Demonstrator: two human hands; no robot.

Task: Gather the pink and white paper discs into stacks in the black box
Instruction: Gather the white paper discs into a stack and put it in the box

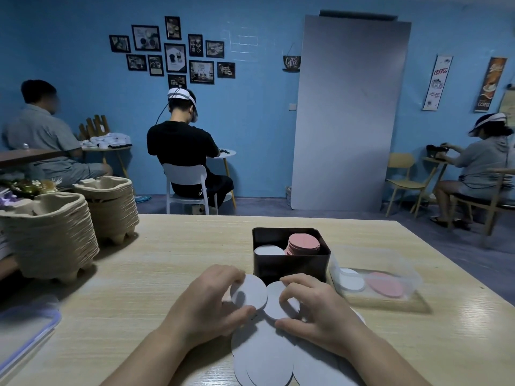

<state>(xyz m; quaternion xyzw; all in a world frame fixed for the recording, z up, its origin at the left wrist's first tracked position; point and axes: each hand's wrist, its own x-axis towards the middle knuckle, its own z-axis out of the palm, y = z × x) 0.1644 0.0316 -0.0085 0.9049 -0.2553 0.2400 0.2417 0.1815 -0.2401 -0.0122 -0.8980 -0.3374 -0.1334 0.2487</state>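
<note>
The black box point(289, 264) stands on the table just beyond my hands, holding a stack of pink discs point(303, 243) on the right and white discs point(268, 250) on the left. My left hand point(207, 302) pinches a white disc point(249, 292) between thumb and fingers, tilted up off the table. My right hand point(315, 310) pinches another white disc point(274, 302) beside it. Several loose white discs point(267, 360) lie overlapping on the table under and in front of my hands.
A clear plastic tray point(376, 285) right of the box holds a white and a pink disc. Two stacks of pulp cup carriers point(55, 235) stand at the table's left. A clear lid point(25, 330) lies at the near left. People sit at other tables behind.
</note>
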